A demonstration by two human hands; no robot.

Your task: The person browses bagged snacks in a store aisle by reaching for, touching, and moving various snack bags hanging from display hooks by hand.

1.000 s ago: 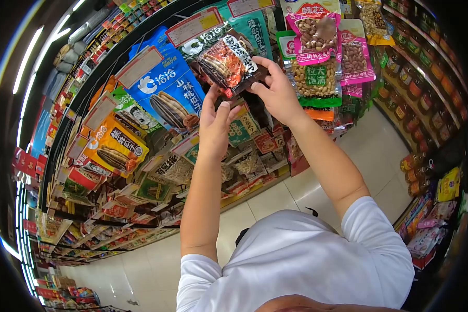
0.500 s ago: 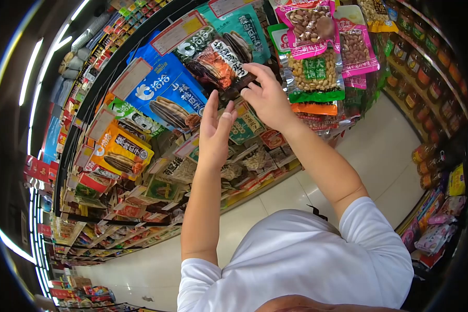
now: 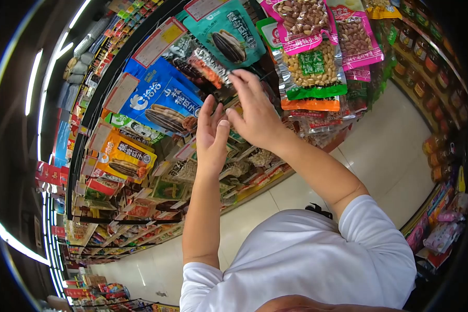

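A black seed bag with a red and orange picture (image 3: 205, 67) hangs on the rack, blurred and turned partly edge-on. The fingertips of my right hand (image 3: 255, 109) are at its lower right edge, fingers apart and nothing held. Just below the bag, my left hand (image 3: 211, 138) is raised with its fingers spread, and it is empty. Left of the black bag hangs a blue seed bag (image 3: 161, 99); above and to its right is a teal one (image 3: 226, 36). Whether my right fingertips touch the black bag is hard to tell.
An orange seed bag (image 3: 125, 156) hangs at lower left. Right of my hands are peanut packs, one with a green label (image 3: 312, 65) and a pink one (image 3: 354, 39). Jars (image 3: 418, 49) line the right shelf. Pale floor tiles (image 3: 379, 140) lie beyond the rack.
Both hands held the black bag at first; they have since come off its lower edge and opened. The bag now hangs farther left and up, and the whole view has shifted.
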